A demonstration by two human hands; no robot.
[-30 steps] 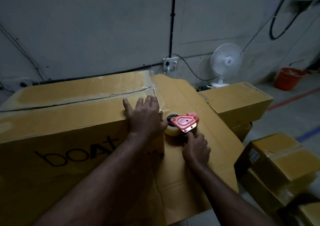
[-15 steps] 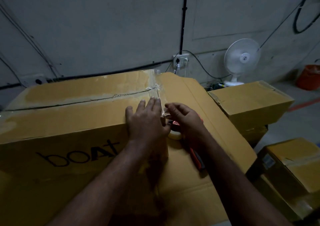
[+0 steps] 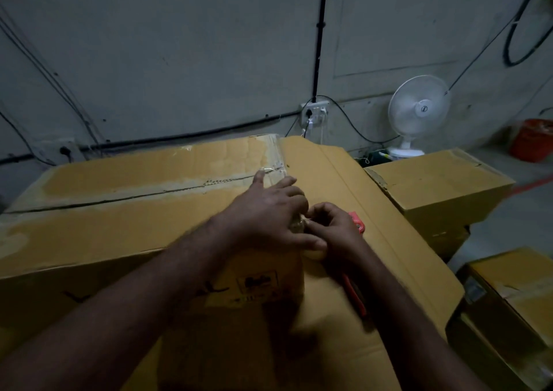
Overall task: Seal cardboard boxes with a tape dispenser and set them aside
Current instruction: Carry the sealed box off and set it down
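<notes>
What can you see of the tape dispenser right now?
The tape dispenser is mostly hidden under the right hand, whose fingers curl over it. What shows is red: a corner beside the knuckles and a long handle running back under the forearm. A pale roll of tape peeks out by the thumb of the left hand. It appears to lie on the flat cardboard sheet, close against the right end of the big box. Blade and tape end are hidden.

Head camera faces forward-down, seemingly close over the box.
</notes>
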